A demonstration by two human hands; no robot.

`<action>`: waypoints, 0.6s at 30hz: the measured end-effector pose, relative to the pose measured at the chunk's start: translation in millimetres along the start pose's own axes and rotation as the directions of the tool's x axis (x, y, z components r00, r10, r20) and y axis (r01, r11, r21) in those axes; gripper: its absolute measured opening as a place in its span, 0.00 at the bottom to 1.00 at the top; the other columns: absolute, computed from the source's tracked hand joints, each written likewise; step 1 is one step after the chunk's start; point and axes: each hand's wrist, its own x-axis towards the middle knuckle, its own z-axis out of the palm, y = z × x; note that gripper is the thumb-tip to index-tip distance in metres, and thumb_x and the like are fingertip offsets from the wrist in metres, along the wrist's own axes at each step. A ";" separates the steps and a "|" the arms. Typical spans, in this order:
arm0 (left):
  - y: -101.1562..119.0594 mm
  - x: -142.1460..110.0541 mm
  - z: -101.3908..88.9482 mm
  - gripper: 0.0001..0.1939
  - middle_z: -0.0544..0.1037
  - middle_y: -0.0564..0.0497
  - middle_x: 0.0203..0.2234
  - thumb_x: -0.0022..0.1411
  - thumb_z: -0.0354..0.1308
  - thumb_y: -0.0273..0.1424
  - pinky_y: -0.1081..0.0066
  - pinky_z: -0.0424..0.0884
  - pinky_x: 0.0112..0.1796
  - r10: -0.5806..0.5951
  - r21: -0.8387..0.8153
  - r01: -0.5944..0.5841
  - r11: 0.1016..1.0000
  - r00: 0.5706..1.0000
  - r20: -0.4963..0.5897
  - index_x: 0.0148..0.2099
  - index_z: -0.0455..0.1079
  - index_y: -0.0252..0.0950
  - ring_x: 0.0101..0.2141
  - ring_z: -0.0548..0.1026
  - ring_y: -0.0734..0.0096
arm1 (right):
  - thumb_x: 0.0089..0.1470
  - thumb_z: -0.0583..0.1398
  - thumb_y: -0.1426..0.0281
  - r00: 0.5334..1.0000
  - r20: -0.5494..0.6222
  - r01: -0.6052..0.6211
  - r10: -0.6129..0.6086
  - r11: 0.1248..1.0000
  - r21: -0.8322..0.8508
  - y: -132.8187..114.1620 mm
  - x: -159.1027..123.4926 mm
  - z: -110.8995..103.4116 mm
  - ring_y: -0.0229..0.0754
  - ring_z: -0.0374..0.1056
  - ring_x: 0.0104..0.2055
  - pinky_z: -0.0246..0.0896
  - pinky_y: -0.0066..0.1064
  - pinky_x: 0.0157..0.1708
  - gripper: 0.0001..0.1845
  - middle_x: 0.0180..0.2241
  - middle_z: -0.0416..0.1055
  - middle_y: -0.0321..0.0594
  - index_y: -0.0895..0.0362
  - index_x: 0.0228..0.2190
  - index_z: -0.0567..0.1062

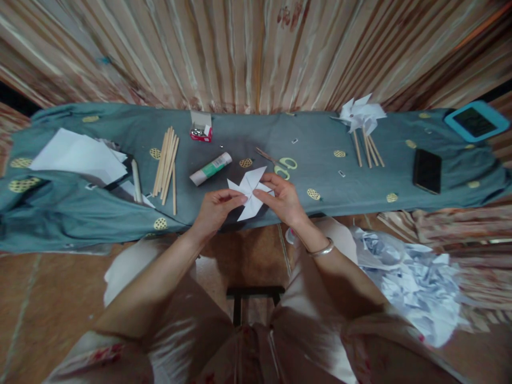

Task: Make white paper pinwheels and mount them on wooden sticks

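A white paper pinwheel (251, 205) is held up in front of me over the near edge of the table, its folded blades spread around the centre. My left hand (218, 209) pinches it from the left, thumb close to the middle. From the right, my right hand (282, 200) grips it too, with the thumb on top and fingers behind the paper. Just beyond the pinwheel lie a glue stick (211, 168) with a green and white label and scissors (282, 164) with yellow-green handles.
Wooden sticks (166, 165), an open red box of pins (200, 128) and white paper sheets (80, 157) lie leftward. Finished pinwheels (362, 113) on sticks, a black phone (427, 170) and a blue-framed tablet (478, 121) lie rightward. A bag of paper scraps (416, 282) sits below.
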 end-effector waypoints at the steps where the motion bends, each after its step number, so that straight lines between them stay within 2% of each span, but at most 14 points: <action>1: -0.8 0.2 -0.2 0.18 0.80 0.50 0.24 0.37 0.76 0.42 0.69 0.70 0.35 -0.001 0.002 0.001 1.000 1.000 -0.001 0.27 0.80 0.36 0.28 0.75 0.68 | 0.39 0.71 0.60 1.000 0.001 -0.001 0.001 1.000 0.008 0.1 -0.1 0.4 0.42 0.73 0.33 0.67 0.33 0.35 0.21 0.34 0.79 0.36 0.52 0.37 0.75; 10: -3.0 0.3 -0.5 0.16 0.80 0.51 0.24 0.40 0.75 0.42 0.70 0.69 0.33 0.004 -0.013 -0.004 1.000 1.000 0.004 0.27 0.80 0.36 0.26 0.73 0.71 | 0.39 0.72 0.60 1.000 -0.001 0.017 -0.017 1.000 0.015 -1.0 -1.1 2.1 0.41 0.72 0.32 0.66 0.32 0.35 0.20 0.32 0.78 0.35 0.52 0.35 0.75; 18: -4.8 0.8 1.5 0.17 0.79 0.52 0.22 0.38 0.76 0.42 0.71 0.67 0.31 0.009 -0.014 -0.009 1.000 1.000 -0.016 0.26 0.79 0.35 0.25 0.72 0.72 | 0.41 0.71 0.60 1.000 0.016 0.026 -0.026 1.000 -0.007 2.4 -2.1 2.4 0.43 0.74 0.35 0.68 0.34 0.36 0.19 0.33 0.79 0.36 0.51 0.36 0.76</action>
